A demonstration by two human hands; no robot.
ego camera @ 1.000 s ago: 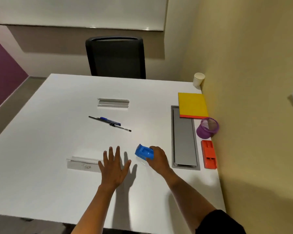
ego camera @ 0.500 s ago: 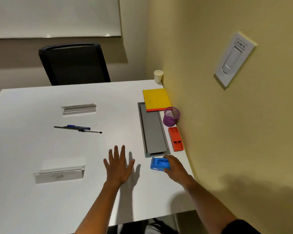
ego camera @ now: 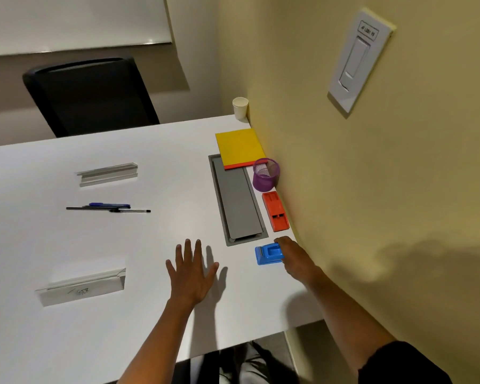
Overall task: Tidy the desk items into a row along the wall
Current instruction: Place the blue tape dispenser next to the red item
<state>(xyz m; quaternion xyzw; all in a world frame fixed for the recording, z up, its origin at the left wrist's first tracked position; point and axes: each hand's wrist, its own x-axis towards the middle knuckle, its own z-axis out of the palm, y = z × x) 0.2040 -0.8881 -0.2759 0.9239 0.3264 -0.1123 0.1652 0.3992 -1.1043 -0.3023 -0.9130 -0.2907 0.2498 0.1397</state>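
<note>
Blue plastic stapler (ego camera: 268, 254) sits near the tabletop (ego camera: 122, 342) front, close to the wall; right hand (ego camera: 295, 257) grip wraps its wall-side end. Looks light, rigid, smooth; likely slides easily, best held across the body. Left hand (ego camera: 192, 273) flat, fingers spread, holding nothing. Beyond: orange stapler (ego camera: 276, 211), purple mesh cup (ego camera: 265, 174), yellow pad (ego camera: 240, 147), paper cup (ego camera: 240, 108) lined along wall.

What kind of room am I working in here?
Probably a small office or meeting room: a white table with a cable hatch, a black office chair, and folded name cards.
</note>
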